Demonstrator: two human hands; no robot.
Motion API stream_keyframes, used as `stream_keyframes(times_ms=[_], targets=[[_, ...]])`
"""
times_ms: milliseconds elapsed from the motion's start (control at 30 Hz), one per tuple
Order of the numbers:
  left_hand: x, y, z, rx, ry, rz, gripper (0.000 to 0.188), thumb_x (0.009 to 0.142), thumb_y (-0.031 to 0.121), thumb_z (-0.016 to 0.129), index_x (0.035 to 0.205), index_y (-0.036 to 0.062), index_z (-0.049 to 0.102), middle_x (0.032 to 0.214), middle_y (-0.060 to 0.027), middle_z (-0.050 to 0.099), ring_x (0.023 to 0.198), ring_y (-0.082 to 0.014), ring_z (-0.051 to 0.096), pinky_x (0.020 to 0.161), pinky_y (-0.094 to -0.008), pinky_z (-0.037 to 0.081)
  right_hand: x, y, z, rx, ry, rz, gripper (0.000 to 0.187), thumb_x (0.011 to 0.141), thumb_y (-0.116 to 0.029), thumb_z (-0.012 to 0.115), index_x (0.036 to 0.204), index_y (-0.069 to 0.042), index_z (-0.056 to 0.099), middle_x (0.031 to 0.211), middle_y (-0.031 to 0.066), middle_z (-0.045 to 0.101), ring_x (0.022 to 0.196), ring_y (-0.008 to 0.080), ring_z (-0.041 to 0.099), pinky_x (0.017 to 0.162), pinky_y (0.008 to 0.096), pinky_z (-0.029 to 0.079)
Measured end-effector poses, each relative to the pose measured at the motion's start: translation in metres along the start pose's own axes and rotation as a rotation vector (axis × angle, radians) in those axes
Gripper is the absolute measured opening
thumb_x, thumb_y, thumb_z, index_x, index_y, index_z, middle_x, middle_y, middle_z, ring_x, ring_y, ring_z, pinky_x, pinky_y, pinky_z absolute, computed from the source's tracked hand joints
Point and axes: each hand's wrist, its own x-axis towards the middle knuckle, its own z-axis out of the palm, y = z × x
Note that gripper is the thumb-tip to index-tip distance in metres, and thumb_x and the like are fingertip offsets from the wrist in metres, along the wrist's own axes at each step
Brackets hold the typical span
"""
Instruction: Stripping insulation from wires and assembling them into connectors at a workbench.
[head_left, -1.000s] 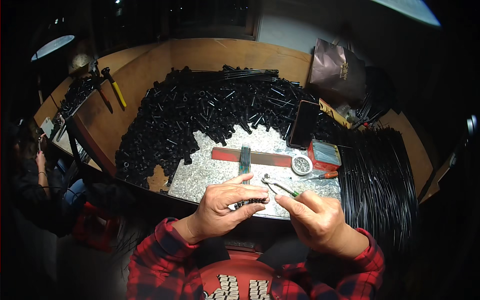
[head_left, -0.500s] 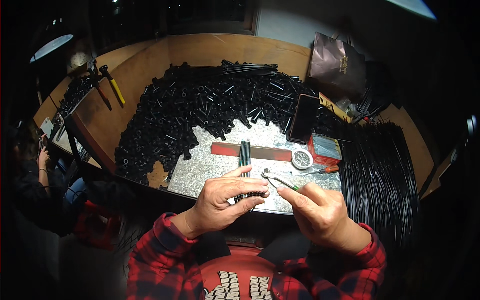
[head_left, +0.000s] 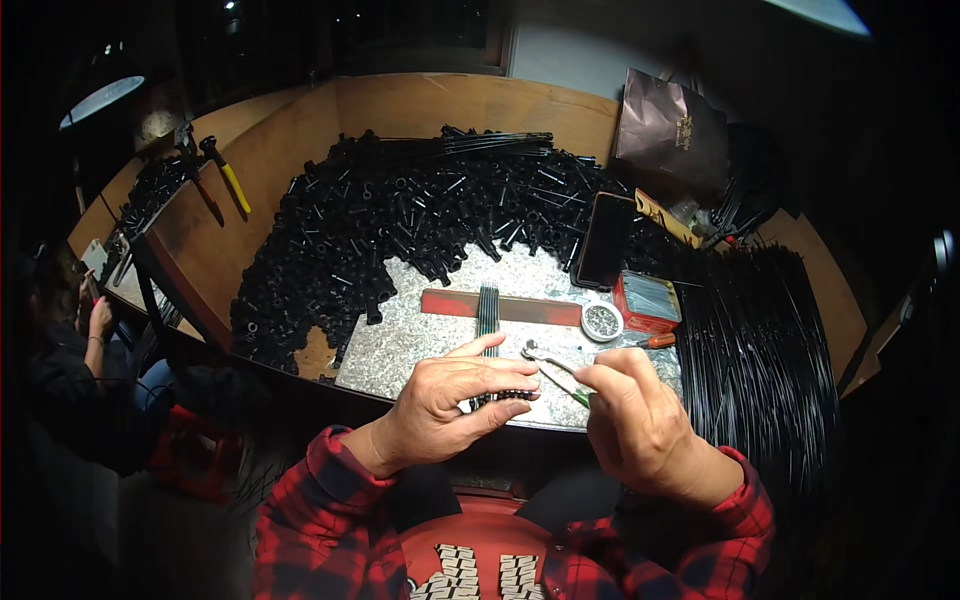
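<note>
at six o'clock, left hand half-curled around thin dark rods. at four, right hand loosely curled on green-handled pliers.

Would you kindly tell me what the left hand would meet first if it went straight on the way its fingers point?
Going rightward, the left hand would probably meet the pliers in the right hand first, though depth is unclear and it might pass above or below them.
</note>
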Motion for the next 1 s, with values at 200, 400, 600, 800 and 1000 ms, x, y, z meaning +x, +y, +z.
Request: stream_keyframes(times_ms=[200, 400, 600, 800, 1000], targets=[[-0.001, -0.010, -0.001, 0.037, -0.084, 0.054, 0.022, 0.080, 0.019, 0.070, 0.098, 0.0052, 0.069, 0.095, -0.0076, 0.070, 0.103, -0.0252, 0.064, 0.102, -0.0529, 0.035, 0.001, 0.006, -0.006, 0.038, -0.081, -0.058, 0.030, 0.074, 0.009, 0.062, 0.103, 0.002, 0.059, 0.084, 0.0141, 0.053, 0.069, 0.0257, 0.057, 0.055, 0.0328, 0.048], [0.000, -0.016, -0.001, 0.067, -0.121, 0.132, 0.029, 0.077, 0.027, 0.071, 0.097, 0.0074, 0.068, 0.093, -0.0056, 0.071, 0.103, -0.0253, 0.064, 0.101, -0.0532, 0.037, 0.008, 0.003, -0.007, -0.024, -0.053, -0.150, 0.036, 0.064, 0.004, 0.067, 0.099, -0.004, 0.066, 0.082, 0.0088, 0.053, 0.068, 0.0198, 0.054, 0.055, 0.0295, 0.045], [-0.001, -0.023, -0.001, 0.067, -0.116, 0.167, 0.036, 0.071, 0.033, 0.074, 0.097, 0.0086, 0.068, 0.091, -0.0060, 0.070, 0.103, -0.0258, 0.064, 0.100, -0.0538, 0.038, 0.013, -0.001, -0.004, 0.003, -0.060, -0.176, 0.037, 0.063, 0.003, 0.067, 0.099, -0.004, 0.068, 0.079, 0.0067, 0.053, 0.068, 0.0182, 0.053, 0.055, 0.0290, 0.044], [0.000, -0.029, 0.001, 0.057, -0.111, 0.219, 0.034, 0.071, 0.032, 0.075, 0.095, 0.0085, 0.068, 0.092, -0.0083, 0.069, 0.103, -0.0254, 0.063, 0.101, -0.0527, 0.038, 0.021, -0.007, 0.009, 0.213, -0.030, -0.118, 0.044, 0.065, 0.001, 0.072, 0.108, -0.001, 0.063, 0.078, 0.0089, 0.056, 0.066, 0.0206, 0.056, 0.055, 0.0304, 0.045], [-0.023, -0.059, 0.017, 0.243, -0.157, 0.201, 0.051, 0.074, 0.044, 0.068, 0.108, 0.0067, 0.063, 0.102, -0.0115, 0.066, 0.111, -0.0281, 0.057, 0.103, -0.0505, 0.036, 0.035, -0.013, 0.013, 0.283, -0.139, -0.095, 0.037, 0.069, 0.002, 0.073, 0.104, 0.000, 0.062, 0.077, 0.0098, 0.057, 0.066, 0.0213, 0.058, 0.055, 0.0302, 0.047]])
